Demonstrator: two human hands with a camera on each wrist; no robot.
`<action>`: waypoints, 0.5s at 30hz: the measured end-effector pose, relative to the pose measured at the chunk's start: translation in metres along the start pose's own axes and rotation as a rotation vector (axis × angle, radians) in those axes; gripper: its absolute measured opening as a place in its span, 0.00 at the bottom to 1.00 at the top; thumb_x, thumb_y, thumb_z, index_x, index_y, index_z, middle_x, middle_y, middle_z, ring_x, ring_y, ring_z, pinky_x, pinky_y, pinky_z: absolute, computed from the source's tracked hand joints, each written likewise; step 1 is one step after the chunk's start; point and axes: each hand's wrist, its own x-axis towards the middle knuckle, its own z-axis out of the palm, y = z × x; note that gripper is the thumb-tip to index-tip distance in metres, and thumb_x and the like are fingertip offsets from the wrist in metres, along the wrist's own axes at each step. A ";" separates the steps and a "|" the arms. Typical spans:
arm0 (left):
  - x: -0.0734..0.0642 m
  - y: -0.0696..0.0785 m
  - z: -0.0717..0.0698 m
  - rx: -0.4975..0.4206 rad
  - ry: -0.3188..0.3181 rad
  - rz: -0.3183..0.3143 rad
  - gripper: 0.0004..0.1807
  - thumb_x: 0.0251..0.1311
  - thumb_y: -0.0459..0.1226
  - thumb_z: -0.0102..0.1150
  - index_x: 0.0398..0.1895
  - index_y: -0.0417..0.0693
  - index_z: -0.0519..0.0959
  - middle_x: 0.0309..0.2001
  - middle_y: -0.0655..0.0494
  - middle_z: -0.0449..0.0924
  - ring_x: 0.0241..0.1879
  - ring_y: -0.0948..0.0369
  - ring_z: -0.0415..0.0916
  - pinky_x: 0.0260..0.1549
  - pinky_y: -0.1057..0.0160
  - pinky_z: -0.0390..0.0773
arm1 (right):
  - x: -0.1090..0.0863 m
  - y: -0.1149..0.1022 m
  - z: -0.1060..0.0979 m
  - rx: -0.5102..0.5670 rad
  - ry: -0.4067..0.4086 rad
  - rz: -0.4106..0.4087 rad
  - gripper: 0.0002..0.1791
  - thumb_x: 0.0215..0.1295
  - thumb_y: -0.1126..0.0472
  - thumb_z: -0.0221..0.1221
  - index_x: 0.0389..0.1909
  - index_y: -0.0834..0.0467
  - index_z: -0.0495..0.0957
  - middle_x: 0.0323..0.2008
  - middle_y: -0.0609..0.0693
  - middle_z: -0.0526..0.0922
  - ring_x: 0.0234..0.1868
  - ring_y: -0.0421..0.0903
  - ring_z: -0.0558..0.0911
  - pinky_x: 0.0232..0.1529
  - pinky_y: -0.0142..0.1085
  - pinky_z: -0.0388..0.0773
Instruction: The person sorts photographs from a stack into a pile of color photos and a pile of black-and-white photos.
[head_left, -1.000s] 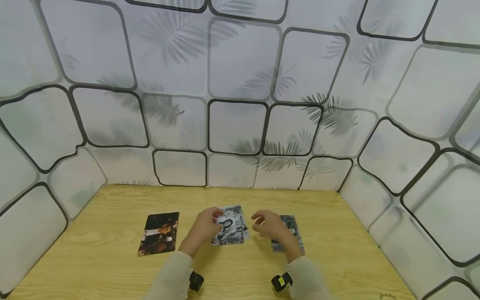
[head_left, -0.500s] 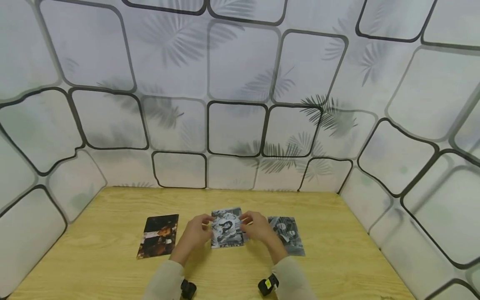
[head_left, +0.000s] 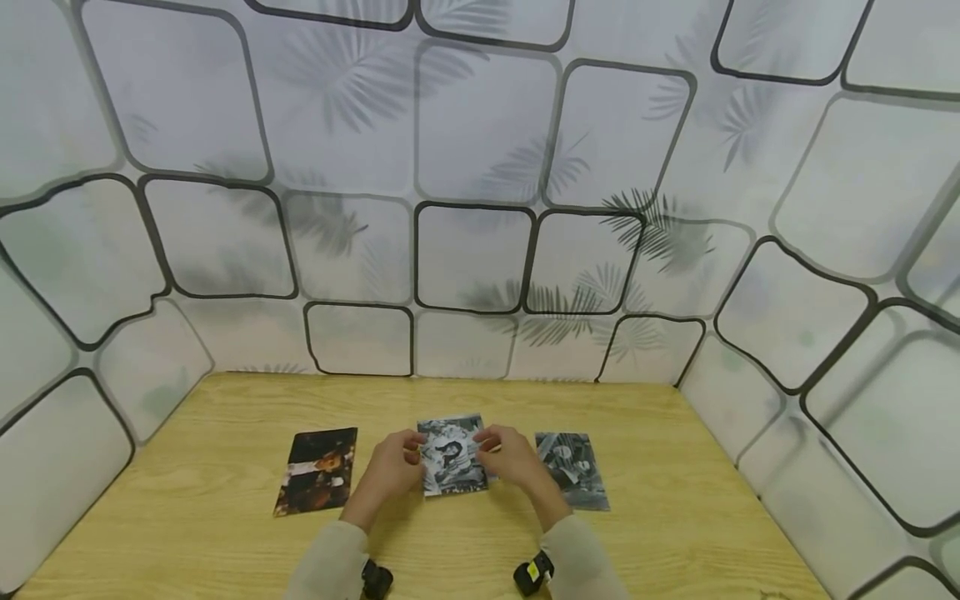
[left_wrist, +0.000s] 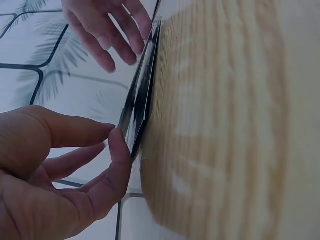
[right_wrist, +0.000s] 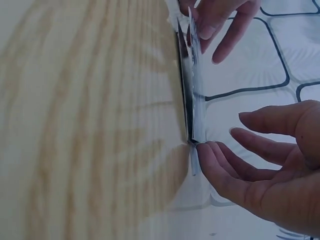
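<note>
A black-and-white photo card point(head_left: 454, 467) lies in the middle of the table, overlapping another card whose edge shows at its right. My left hand point(head_left: 397, 462) is at its left edge; in the left wrist view the thumb and a fingertip point(left_wrist: 118, 140) pinch the upper card's edge. At the opposite edge is my right hand point(head_left: 512, 458). Its fingertips point(right_wrist: 204, 152) touch the cards' edge in the right wrist view, while the thumb stands apart from them. Seen edge-on there, the upper card point(right_wrist: 198, 100) leans slightly away from the one beneath.
A dark colour photo card point(head_left: 317, 472) lies on the left of the wooden table point(head_left: 225, 433). Another black-and-white photo card point(head_left: 573, 471) lies on the right, beside my right forearm. A patterned curtain point(head_left: 472, 258) encloses the table's back and sides.
My right hand has come left from over the right-hand photo card to the middle one. My left hand has slid to the middle card's left edge. The upper card has shifted slightly left.
</note>
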 end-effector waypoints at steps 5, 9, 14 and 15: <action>0.000 0.000 0.002 -0.089 -0.007 -0.032 0.22 0.59 0.22 0.63 0.58 0.35 0.80 0.54 0.36 0.77 0.37 0.56 0.76 0.27 0.60 0.79 | -0.001 -0.001 -0.002 0.071 0.001 -0.027 0.19 0.74 0.64 0.58 0.62 0.65 0.77 0.58 0.66 0.79 0.53 0.59 0.84 0.45 0.47 0.87; 0.002 0.002 0.003 -0.119 -0.011 -0.013 0.22 0.59 0.20 0.62 0.58 0.35 0.80 0.55 0.36 0.77 0.32 0.58 0.76 0.26 0.60 0.79 | -0.001 -0.003 -0.005 0.116 0.017 -0.022 0.20 0.73 0.65 0.58 0.63 0.67 0.76 0.59 0.68 0.77 0.53 0.59 0.83 0.48 0.48 0.87; 0.003 0.001 0.004 -0.080 0.005 0.007 0.22 0.57 0.21 0.64 0.57 0.36 0.81 0.55 0.38 0.79 0.39 0.56 0.80 0.28 0.61 0.80 | 0.000 -0.002 -0.004 0.079 0.023 0.005 0.20 0.72 0.66 0.60 0.62 0.65 0.77 0.59 0.67 0.78 0.54 0.59 0.84 0.48 0.47 0.87; 0.003 0.000 0.004 -0.072 0.013 0.006 0.23 0.57 0.20 0.64 0.57 0.36 0.81 0.55 0.38 0.79 0.40 0.55 0.81 0.29 0.61 0.80 | 0.001 -0.001 -0.003 0.064 0.026 0.010 0.20 0.71 0.65 0.60 0.62 0.65 0.77 0.59 0.66 0.78 0.54 0.59 0.83 0.48 0.47 0.87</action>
